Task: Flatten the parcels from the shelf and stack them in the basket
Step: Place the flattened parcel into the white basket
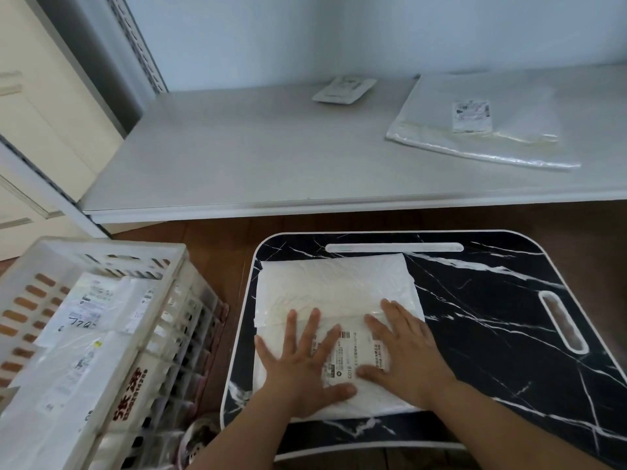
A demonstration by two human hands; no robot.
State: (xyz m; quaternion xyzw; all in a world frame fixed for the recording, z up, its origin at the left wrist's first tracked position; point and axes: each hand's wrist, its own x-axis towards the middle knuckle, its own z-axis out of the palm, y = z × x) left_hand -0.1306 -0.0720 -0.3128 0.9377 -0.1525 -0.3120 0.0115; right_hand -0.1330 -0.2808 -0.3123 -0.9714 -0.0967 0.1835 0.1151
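On the black marbled surface, toward its left edge, a white parcel lies flat; the left hand and right hand press it with fingers spread. The basket with stacked parcels stands left; two parcels lie on the shelf behind.

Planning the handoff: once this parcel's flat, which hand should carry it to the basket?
Left, probably. The basket sits on the left hand's side of the table; the right hand would have to cross over. Both press flat on the parcel.
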